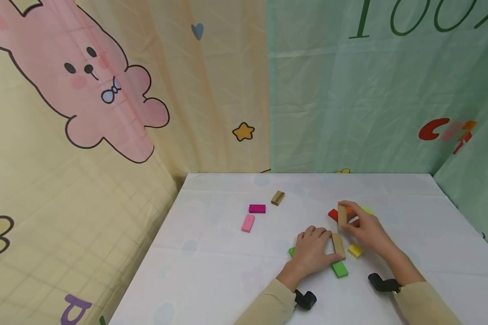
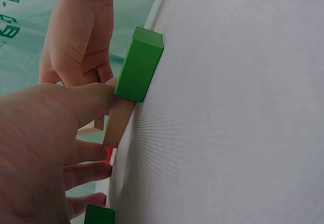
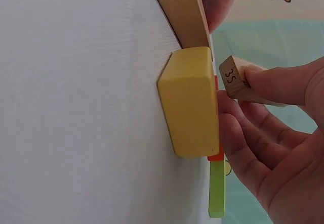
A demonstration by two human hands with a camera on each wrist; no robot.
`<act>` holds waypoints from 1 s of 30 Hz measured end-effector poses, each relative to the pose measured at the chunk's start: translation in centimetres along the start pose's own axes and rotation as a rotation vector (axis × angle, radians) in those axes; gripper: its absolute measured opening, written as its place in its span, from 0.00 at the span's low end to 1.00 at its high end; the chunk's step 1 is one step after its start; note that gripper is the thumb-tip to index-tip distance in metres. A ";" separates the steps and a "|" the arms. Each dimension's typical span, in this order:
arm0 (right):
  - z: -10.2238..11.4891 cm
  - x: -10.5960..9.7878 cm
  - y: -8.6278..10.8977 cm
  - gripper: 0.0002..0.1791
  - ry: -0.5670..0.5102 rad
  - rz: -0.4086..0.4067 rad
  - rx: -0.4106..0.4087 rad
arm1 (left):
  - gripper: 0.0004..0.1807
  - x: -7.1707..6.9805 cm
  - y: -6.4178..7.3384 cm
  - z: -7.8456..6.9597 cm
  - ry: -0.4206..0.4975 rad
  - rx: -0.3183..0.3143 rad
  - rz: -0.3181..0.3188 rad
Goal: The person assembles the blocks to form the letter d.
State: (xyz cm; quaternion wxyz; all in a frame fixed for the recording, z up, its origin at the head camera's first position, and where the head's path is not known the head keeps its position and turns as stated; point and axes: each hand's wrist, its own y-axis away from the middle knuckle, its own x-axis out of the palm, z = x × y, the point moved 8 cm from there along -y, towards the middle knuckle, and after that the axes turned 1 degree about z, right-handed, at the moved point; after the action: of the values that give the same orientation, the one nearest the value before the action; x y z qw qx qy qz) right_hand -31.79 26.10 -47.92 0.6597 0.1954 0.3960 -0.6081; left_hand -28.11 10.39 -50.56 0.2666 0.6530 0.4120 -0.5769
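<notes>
Head view: we see right hand (image 1: 368,231) pinching wooden block (image 1: 342,215) above counter (image 1: 203,280), thumb opposing fingers, probably for fine control. Left hand (image 1: 312,249), fingers spread, brackets second wooden block (image 1: 339,246), thumb at near end, seemingly steadying it. Green block (image 1: 340,270) lies nearer us; yellow block (image 1: 355,251) sits just right, leaving both hands room, we reckon.

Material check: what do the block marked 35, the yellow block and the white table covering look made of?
Block marked 35: bare, matte wood, judging by its tan colour and visible grain.
Yellow block: probably painted wood; smooth, even colour hides any grain, so plastic isn't excluded.
White table covering: likely matte cloth, from its fine ribbed texture.
</notes>
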 end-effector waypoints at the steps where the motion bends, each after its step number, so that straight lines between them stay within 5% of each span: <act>1: 0.1 0.1 -0.1 0.41 -0.004 0.004 -0.002 | 0.39 0.0 0.0 0.0 -0.001 0.000 -0.003; 30: 0.8 1.8 -1.0 0.36 -0.061 0.084 -0.051 | 0.39 0.2 -0.3 0.0 -0.009 -0.007 0.011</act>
State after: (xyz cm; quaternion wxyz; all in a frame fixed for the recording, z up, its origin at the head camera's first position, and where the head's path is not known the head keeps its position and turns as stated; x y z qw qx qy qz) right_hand -32.60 24.17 -48.54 0.7010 0.1764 0.3826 -0.5754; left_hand -28.34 10.57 -50.76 0.2740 0.6515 0.4093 -0.5770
